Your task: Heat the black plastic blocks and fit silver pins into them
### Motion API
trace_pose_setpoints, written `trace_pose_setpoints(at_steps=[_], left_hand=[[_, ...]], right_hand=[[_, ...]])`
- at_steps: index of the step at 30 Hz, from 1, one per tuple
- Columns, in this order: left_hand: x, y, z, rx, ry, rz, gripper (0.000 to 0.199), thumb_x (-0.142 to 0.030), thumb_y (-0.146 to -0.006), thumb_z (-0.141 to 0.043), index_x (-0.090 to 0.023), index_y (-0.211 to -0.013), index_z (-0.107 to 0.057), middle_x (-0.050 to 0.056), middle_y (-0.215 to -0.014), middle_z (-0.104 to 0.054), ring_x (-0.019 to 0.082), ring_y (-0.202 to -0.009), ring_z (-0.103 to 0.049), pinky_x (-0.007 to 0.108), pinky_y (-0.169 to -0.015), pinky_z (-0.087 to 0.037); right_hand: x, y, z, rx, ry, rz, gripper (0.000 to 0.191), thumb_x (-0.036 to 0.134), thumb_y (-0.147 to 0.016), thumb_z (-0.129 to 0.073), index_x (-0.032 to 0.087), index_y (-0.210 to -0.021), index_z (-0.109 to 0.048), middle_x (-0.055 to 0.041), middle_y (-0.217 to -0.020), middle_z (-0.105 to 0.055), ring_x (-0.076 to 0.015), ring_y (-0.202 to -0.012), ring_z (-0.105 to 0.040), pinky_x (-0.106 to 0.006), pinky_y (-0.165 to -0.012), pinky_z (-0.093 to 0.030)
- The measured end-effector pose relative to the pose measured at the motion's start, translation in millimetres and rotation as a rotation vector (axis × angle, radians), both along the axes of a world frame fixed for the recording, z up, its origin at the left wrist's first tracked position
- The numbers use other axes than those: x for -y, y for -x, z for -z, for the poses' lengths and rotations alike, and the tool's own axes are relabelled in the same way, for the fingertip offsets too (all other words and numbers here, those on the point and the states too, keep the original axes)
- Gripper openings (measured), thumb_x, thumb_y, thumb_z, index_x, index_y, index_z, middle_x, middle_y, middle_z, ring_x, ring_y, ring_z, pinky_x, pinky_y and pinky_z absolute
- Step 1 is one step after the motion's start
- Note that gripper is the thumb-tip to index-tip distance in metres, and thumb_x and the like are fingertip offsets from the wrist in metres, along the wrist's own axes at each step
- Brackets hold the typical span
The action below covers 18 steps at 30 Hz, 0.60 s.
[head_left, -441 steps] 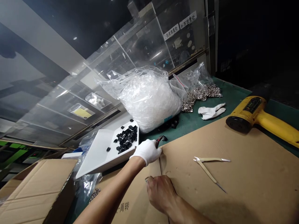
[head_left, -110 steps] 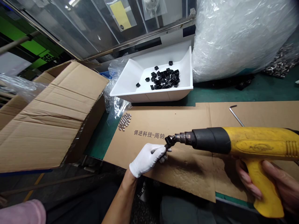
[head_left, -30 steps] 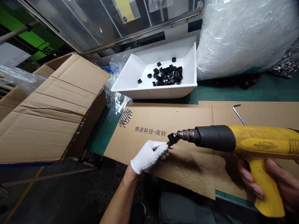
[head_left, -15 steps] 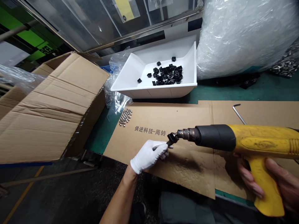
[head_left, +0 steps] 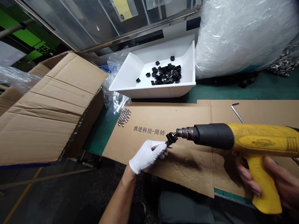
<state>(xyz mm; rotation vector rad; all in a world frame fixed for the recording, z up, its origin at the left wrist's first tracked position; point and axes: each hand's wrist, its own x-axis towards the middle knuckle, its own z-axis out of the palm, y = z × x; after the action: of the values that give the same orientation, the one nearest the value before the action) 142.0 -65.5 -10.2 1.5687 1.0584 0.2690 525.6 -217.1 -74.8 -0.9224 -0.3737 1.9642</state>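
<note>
My left hand (head_left: 149, 155), in a white glove, pinches a small black plastic part (head_left: 171, 138) between thumb and fingers above the cardboard sheet. My bare right hand (head_left: 280, 180) is wrapped round the grip of a yellow heat gun (head_left: 261, 137). The gun's stepped metal nozzle points left, with its tip at or very close to the black part; whether they touch I cannot tell. Beyond my hands a white tray (head_left: 134, 91) holds a heap of small black parts (head_left: 168, 74). A cluster of small shiny metal pieces (head_left: 124, 117) lies on the cardboard's far left corner.
Flat cardboard (head_left: 187, 116) covers much of the green bench (head_left: 275, 88). A hex key (head_left: 237, 112) lies behind the heat gun. An open cardboard box (head_left: 51, 109) stands left, and a large clear plastic bag (head_left: 238, 37) sits back right near loose metal pieces (head_left: 283, 62).
The whole view has shifted very slightly. Both hands, the black part and the heat gun keep nearly the same positions relative to each other.
</note>
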Motion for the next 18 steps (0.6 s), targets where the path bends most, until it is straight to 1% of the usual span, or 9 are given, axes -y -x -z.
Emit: trace_pose_setpoints(at_steps=[4, 9, 11, 15, 18], left_hand=[[-0.1, -0.5, -1.3, -0.001, -0.008, 0.004, 0.054, -0.055, -0.103, -0.046, -0.01, -0.098, -0.076, 0.005, -0.077, -0.068, 0.016, -0.071, -0.063, 0.029, -0.073, -0.052], [-0.7, -1.8, -3.5, -0.018, -0.015, 0.012, 0.055, -0.055, -0.103, -0.045, -0.011, -0.083, -0.073, 0.006, -0.077, -0.068, 0.016, -0.072, -0.064, 0.029, -0.074, -0.052], [-1.1, -1.9, -3.8, -0.019, -0.013, 0.005, 0.055, -0.055, -0.103, -0.046, -0.011, -0.086, -0.074, 0.005, -0.076, -0.068, 0.016, -0.072, -0.063, 0.028, -0.073, -0.051], [-0.1, 0.3, -3.9, 0.015, 0.018, -0.008, 0.054, -0.056, -0.102, -0.049, -0.01, -0.099, -0.076, 0.006, -0.076, -0.069, 0.017, -0.072, -0.064, 0.029, -0.072, -0.052], [3.8, 3.1, -4.3, 0.097, 0.148, -0.012, 0.059, -0.061, -0.099, -0.051, -0.008, -0.101, -0.076, 0.009, -0.079, -0.072, 0.019, -0.071, -0.066, 0.032, -0.073, -0.053]], right_hand=[[0.4, -1.6, -0.5, 0.002, 0.014, -0.011, 0.046, 0.06, -0.094, -0.055, 0.026, -0.122, -0.069, -0.0115, -0.086, -0.067, -0.0212, -0.057, -0.061, -0.034, -0.052, -0.053], [0.9, 0.8, -0.6, 0.015, 0.044, 0.025, 0.045, 0.06, -0.094, -0.056, 0.027, -0.121, -0.069, -0.0101, -0.085, -0.067, -0.0203, -0.056, -0.061, -0.033, -0.051, -0.052], [1.3, 0.4, 0.8, 0.007, 0.037, 0.015, 0.045, 0.06, -0.095, -0.054, 0.027, -0.122, -0.068, -0.01, -0.086, -0.067, -0.0204, -0.057, -0.061, -0.032, -0.052, -0.053], [1.9, 1.7, 0.3, -0.007, 0.02, 0.029, 0.045, 0.058, -0.098, -0.05, 0.026, -0.123, -0.067, -0.0102, -0.087, -0.067, -0.0203, -0.058, -0.062, -0.032, -0.053, -0.053], [0.5, 5.9, -2.3, -0.045, 0.017, 0.065, 0.044, 0.057, -0.098, -0.049, 0.025, -0.122, -0.068, -0.0095, -0.084, -0.067, -0.0181, -0.056, -0.06, -0.029, -0.052, -0.052]])
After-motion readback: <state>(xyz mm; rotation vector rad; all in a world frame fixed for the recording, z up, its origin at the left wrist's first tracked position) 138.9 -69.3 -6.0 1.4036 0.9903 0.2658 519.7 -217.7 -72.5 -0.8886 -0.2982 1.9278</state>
